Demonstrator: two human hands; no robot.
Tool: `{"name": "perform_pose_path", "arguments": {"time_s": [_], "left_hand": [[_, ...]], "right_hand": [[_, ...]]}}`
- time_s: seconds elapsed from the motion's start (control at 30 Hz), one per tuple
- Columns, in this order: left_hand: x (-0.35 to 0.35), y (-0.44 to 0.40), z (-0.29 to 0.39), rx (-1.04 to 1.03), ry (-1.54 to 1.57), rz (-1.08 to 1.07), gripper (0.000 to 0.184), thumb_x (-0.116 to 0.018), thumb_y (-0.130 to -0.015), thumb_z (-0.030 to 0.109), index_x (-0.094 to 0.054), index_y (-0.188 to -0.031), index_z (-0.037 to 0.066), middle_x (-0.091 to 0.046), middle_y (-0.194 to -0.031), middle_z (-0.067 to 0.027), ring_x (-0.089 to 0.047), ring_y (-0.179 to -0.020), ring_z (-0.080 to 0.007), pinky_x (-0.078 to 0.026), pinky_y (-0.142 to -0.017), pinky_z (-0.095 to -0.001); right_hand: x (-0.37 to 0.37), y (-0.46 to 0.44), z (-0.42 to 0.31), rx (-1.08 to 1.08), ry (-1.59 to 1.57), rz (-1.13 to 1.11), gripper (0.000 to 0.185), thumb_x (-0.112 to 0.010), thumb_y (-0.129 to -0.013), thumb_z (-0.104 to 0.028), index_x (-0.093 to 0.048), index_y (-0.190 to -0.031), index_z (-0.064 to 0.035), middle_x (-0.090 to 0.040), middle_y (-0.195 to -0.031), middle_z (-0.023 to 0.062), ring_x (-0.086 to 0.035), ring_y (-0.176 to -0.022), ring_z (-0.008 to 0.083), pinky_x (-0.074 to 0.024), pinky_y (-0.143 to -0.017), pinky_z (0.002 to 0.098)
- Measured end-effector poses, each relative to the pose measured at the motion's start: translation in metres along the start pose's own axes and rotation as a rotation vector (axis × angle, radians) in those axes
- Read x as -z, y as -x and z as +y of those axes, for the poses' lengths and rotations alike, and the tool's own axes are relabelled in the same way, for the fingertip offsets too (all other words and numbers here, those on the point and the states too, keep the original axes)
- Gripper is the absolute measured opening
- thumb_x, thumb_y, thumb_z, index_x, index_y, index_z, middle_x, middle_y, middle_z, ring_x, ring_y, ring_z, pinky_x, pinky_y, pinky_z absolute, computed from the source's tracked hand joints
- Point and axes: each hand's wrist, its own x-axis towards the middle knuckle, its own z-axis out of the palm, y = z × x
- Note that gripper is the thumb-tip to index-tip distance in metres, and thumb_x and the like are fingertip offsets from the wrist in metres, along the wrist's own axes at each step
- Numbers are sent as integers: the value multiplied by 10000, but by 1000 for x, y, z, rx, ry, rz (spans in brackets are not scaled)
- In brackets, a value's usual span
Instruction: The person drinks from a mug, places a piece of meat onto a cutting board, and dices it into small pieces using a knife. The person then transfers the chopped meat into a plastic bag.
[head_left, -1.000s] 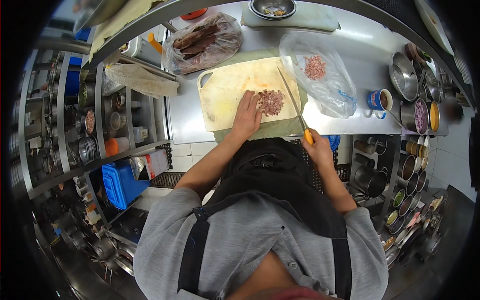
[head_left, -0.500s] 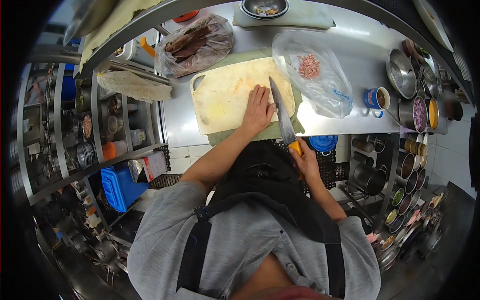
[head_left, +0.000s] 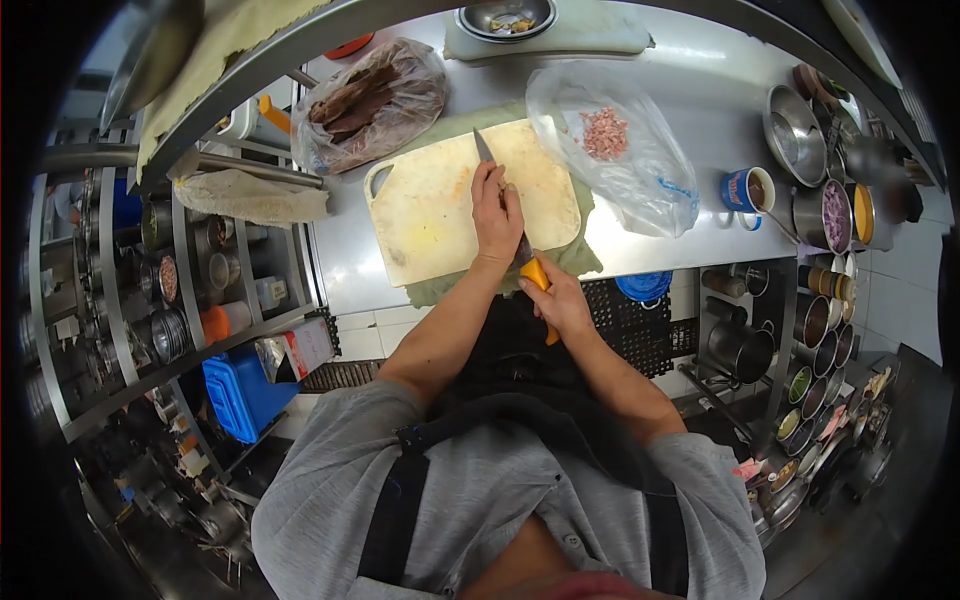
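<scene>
A cream cutting board [head_left: 420, 215] lies on a green cloth [head_left: 590, 225]. Over the board's right half is my left hand [head_left: 497, 215], its fingers lying along the blade of a knife [head_left: 484, 148] whose tip points away from me. My right hand [head_left: 562, 302] grips the knife's yellow handle at the board's near edge. The chopped meat is hidden, apparently beneath or behind my left hand and the blade. Right of the board, more chopped meat [head_left: 605, 134] rests on a clear plastic bag [head_left: 655, 175].
A bag of dark meat [head_left: 370, 105] sits at the back left. Metal bowls [head_left: 508, 18] stand at the back on a pale board. To the right are a blue cup [head_left: 742, 190] and a pot of chopped onion [head_left: 825, 215]. A metal shelf bar [head_left: 470, 5] crosses overhead.
The knife has swung left from the board's right side to under my left hand. My right hand has moved left with it. The meat pile, visible a second ago, is now covered.
</scene>
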Motion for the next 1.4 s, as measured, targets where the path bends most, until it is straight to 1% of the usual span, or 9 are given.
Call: {"name": "perform_pose_path", "arguments": {"time_s": [0.2,0.33,0.4,0.53,0.73,0.87,1.03,1.23,1.4], "left_hand": [[-54,-63,87,-311,215,57,267,-575,-911,0,-625,-1171,-36,-587,-1280,-161,-645,-934,-241,-537,-752,-304],[-124,-109,91,-355,246,3,224,-602,-902,73,-654,-1096,-25,-624,-1207,-188,-646,-977,-336,-545,-777,-387],[-157,-124,65,-404,-49,-321,223,-604,-887,150,-688,-1012,-14,-650,-1072,-221,-613,-994,-418,-519,-851,-475],[-139,-156,85,-343,67,-287,262,-601,-915,288,-731,-922,61,-700,-895,-208,-688,-861,-388,-533,-781,-468],[-66,-151,59,-295,43,-234,174,-625,-908,181,-714,-976,49,-700,-830,-197,-692,-789,-370,-548,-717,-429],[-25,-129,22,-243,-103,-241,172,-658,-903,160,-709,-1024,48,-718,-837,-176,-714,-774,-313,-554,-713,-386],[-1,-135,20,-42,-115,-228,169,-661,-915,157,-713,-1042,60,-729,-863,-168,-730,-788,-268,-560,-721,-351],[-56,-97,40,-314,-505,-912,239,-566,-898,199,-733,-971,45,-724,-956,-191,-698,-931,-373,-563,-822,-461],[-70,-59,59,-415,-743,-966,225,-537,-893,120,-719,-983,23,-724,-973,-198,-717,-919,-364,-586,-799,-457]], "right_hand": [[45,12,-30,85,-69,235,594,-688,-925,-119,-461,-1462,-1,-657,-779,75,-548,-484,107,-470,-471,263],[76,54,-32,12,-194,298,595,-662,-924,-54,-421,-1462,23,-624,-789,71,-544,-487,122,-446,-441,269],[81,74,-17,-86,-445,290,569,-659,-919,-40,-442,-1442,18,-603,-754,64,-553,-488,129,-452,-439,270],[85,91,21,-95,-496,419,559,-661,-913,-33,-455,-1431,4,-602,-741,64,-548,-480,131,-455,-438,267],[96,100,27,-73,-167,376,496,-700,-892,-78,-554,-1358,9,-654,-748,58,-573,-505,97,-474,-456,276],[95,92,42,209,429,379,483,-726,-848,-120,-621,-1319,-98,-727,-849,158,-705,-697,328,-560,-643,389],[82,60,31,325,622,213,575,-735,-811,-144,-584,-1364,-190,-692,-934,172,-675,-820,408,-553,-716,460],[49,1,9,358,788,105,630,-733,-812,-156,-528,-1404,-214,-610,-1007,169,-660,-861,396,-550,-731,484],[48,-7,17,482,745,158,640,-735,-801,-132,-514,-1401,-164,-594,-1058,184,-652,-910,388,-554,-757,487]]}}
